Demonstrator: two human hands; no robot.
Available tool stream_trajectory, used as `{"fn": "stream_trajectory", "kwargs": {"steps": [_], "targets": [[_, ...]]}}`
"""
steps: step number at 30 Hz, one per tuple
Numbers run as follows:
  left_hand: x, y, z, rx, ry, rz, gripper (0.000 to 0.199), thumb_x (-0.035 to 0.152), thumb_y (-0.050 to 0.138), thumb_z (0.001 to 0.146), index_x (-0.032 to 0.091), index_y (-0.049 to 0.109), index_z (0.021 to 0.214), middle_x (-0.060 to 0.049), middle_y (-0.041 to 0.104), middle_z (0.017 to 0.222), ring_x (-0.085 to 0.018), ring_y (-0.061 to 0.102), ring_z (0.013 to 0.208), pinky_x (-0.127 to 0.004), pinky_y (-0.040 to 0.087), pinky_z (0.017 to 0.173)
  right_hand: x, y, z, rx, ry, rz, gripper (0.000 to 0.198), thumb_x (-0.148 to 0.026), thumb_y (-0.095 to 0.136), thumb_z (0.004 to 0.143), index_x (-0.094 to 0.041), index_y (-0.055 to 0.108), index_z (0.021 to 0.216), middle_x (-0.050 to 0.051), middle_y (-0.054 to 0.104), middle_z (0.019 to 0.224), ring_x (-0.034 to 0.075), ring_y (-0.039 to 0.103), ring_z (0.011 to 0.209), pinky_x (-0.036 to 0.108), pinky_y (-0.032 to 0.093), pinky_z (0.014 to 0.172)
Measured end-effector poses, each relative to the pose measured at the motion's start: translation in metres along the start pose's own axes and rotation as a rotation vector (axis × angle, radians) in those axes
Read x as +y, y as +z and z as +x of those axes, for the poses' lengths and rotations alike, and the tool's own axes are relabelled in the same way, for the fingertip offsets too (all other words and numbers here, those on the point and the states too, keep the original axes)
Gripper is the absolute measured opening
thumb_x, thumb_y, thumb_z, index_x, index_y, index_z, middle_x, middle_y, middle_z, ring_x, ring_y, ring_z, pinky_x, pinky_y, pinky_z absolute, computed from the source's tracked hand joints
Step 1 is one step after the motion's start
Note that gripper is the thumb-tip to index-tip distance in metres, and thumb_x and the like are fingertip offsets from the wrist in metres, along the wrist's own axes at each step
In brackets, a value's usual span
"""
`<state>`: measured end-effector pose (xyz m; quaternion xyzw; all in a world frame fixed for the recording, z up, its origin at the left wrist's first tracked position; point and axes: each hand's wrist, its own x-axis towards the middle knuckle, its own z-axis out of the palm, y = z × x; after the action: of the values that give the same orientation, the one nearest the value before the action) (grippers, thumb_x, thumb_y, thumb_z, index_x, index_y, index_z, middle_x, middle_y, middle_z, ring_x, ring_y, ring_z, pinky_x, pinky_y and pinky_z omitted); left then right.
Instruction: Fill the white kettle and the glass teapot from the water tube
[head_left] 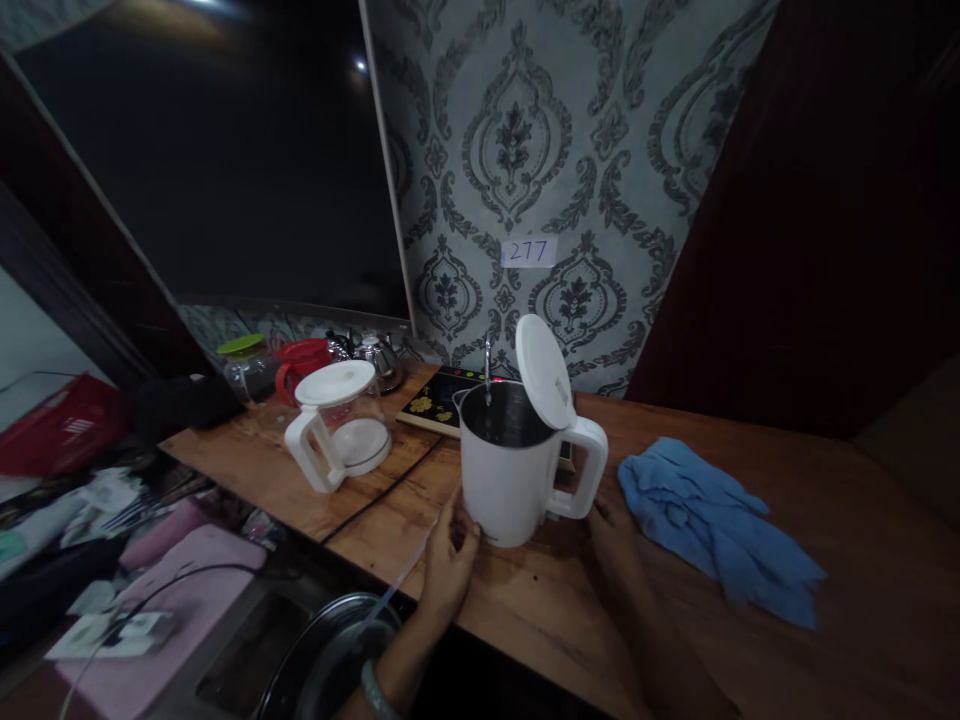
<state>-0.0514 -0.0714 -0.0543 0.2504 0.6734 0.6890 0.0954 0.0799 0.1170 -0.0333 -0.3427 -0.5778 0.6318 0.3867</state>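
Observation:
A white electric kettle [504, 490] stands upright on the wooden counter with its lid [544, 372] raised and its dark inside showing. A thin metal spout [487, 365] rises behind it, and a stream of water seems to run down into its mouth. My left hand [448, 560] is at the kettle's lower left side, thumb and fingers curved and apart, close to or touching the base. My right hand [611, 530] rests near the counter just below the kettle's handle [592, 470], fingers loosely stretched and partly in shadow; I cannot tell whether it touches the kettle.
A glass jug with a white lid [337, 380] stands left of the kettle, by a black gold-patterned panel [427, 400]. A blue cloth [720, 520] lies to the right. Below the counter edge, a clear tube [401, 580] leads from a metal pot [300, 640].

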Motion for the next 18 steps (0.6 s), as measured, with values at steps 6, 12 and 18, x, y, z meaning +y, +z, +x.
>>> {"fn": "stream_trajectory", "kwargs": {"steps": [6, 12, 18], "targets": [[0.0018, -0.0007, 0.0005, -0.02, -0.023, -0.006, 0.072, 0.049, 0.071, 0.078, 0.015, 0.056, 0.14, -0.004, 0.066, 0.088, -0.02, 0.062, 0.082, -0.034, 0.051, 0.08, -0.0007, 0.002, -0.0018, -0.012, 0.001, 0.035, 0.042, -0.056, 0.077, 0.063, -0.017, 0.079, 0.079, 0.01, 0.078, 0.083, 0.031, 0.073, 0.083, 0.04, 0.058, 0.073], [0.004, -0.0011, 0.0003, -0.04, -0.03, -0.014, 0.069, 0.045, 0.07, 0.079, 0.016, 0.057, 0.14, -0.003, 0.065, 0.086, -0.019, 0.062, 0.081, -0.034, 0.05, 0.08, -0.0002, 0.0014, -0.003, -0.04, 0.025, 0.044, 0.044, -0.058, 0.077, 0.064, -0.017, 0.079, 0.08, 0.01, 0.078, 0.083, 0.032, 0.073, 0.085, 0.038, 0.058, 0.071], [0.0038, -0.0012, 0.0003, -0.052, -0.04, -0.014, 0.071, 0.046, 0.07, 0.079, 0.015, 0.055, 0.142, -0.003, 0.066, 0.088, -0.02, 0.061, 0.082, -0.033, 0.05, 0.08, -0.0021, 0.001, -0.002, -0.027, 0.037, 0.023, 0.044, -0.058, 0.076, 0.061, -0.016, 0.078, 0.076, 0.01, 0.077, 0.08, 0.032, 0.072, 0.08, 0.04, 0.057, 0.07]]}}
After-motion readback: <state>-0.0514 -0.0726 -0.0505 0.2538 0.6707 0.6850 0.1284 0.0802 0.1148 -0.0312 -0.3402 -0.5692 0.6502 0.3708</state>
